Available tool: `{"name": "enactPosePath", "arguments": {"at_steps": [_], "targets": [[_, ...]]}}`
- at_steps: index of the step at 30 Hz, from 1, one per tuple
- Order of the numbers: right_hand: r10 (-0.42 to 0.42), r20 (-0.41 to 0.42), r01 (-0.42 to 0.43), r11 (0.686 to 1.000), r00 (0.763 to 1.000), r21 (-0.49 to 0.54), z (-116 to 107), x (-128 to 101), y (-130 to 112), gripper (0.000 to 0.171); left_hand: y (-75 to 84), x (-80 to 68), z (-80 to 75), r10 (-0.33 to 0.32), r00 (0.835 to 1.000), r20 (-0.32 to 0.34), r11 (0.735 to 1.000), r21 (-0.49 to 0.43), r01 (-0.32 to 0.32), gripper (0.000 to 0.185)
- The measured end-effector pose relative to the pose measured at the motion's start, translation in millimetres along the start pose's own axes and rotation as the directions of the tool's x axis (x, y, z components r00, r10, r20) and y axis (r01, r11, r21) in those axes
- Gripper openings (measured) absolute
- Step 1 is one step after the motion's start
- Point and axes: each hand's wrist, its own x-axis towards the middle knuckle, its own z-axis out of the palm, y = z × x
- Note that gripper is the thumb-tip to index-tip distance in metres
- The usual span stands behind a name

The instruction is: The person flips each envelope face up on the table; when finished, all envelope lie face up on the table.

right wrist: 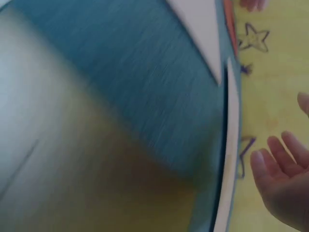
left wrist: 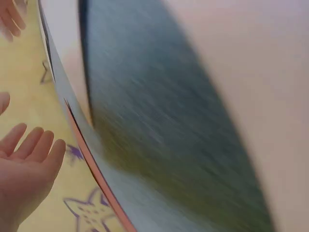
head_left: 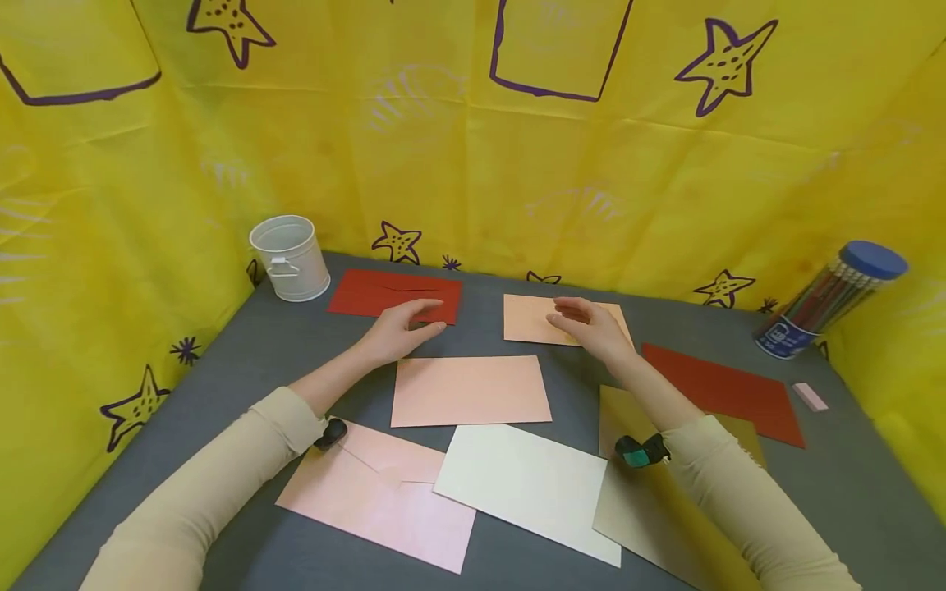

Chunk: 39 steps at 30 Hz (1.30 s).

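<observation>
Both hands relaxed open: left hand [head_left: 399,331] seemingly touches red envelope [head_left: 395,295], right hand [head_left: 587,327] over peach envelope [head_left: 528,319].

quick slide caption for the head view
Both hands, left hand and right hand, held open over envelopes spread on a grey table.

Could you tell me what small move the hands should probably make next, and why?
Probably lower the right hand onto the peach envelope just beneath it: both hands are open and hold nothing, and the left hand hovers by the red envelope.
</observation>
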Motion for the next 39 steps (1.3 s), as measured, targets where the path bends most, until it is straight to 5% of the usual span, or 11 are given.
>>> {"name": "enactPosePath", "arguments": {"at_steps": [6,14,21,28,39], "targets": [[-0.08,-0.011,0.078,0.987,0.997,-0.143,-21,-12,25,0.067,16.8,10.9,16.8,0.084,0.985,0.149,0.995,0.046,-0.092,0.061],[-0.068,0.027,0.073,0.946,0.997,-0.317,-45,-18,48,0.076,27.4,34.1,38.9,0.085,0.959,0.27,0.987,0.11,-0.118,0.068],[-0.11,0.122,0.153,0.886,0.986,-0.437,-66,-13,68,0.086,28.6,54.8,58.0,0.067,0.934,0.35,0.942,0.287,-0.176,0.072],[-0.098,0.191,0.182,0.852,0.977,-0.491,-82,-12,81,0.086,34.6,68.2,70.8,-0.002,0.93,0.368,0.88,0.443,-0.173,0.076],[-0.035,0.192,0.13,0.85,0.981,-0.511,-87,-13,84,0.085,40.5,81.4,79.5,0.003,0.923,0.385,0.85,0.485,-0.205,0.074]]}}
